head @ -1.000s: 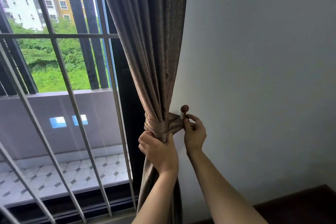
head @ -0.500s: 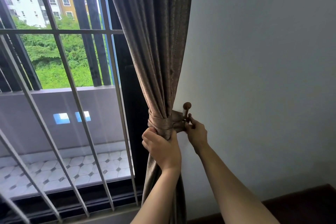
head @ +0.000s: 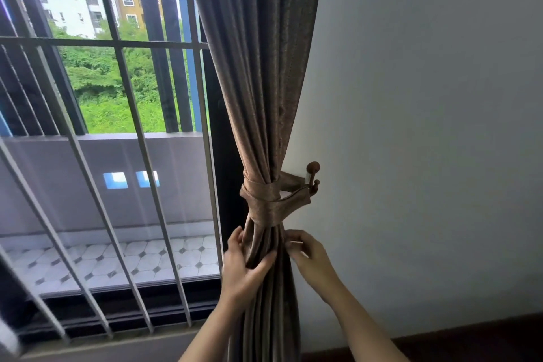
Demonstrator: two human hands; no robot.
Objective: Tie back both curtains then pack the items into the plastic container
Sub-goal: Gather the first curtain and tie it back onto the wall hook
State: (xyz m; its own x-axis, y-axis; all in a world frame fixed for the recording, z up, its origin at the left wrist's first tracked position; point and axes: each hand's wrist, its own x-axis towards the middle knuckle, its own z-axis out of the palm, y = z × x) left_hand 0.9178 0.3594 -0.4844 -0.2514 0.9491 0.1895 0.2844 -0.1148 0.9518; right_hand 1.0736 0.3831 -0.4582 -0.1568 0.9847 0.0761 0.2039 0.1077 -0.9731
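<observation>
A brown curtain [head: 258,73] hangs gathered beside the white wall. A matching tieback band [head: 269,200] wraps it tightly and its ends loop onto a brown wall hook [head: 313,175]. Below the band, my left hand [head: 244,269] grips the curtain's folds from the left side, thumb across the front. On the curtain's right edge, just under the band, my right hand [head: 308,253] pinches the fabric with its fingertips. No plastic container or other items are in view.
A window with grey metal bars [head: 129,114] fills the left half, with a tiled balcony and buildings beyond. The plain white wall [head: 426,126] is on the right. A dark wooden surface [head: 484,341] shows at the bottom right.
My right hand has left the hook and dropped to the curtain's right edge. My left hand has slid down from the band to the folds below it. The tieback now hangs on the hook by itself.
</observation>
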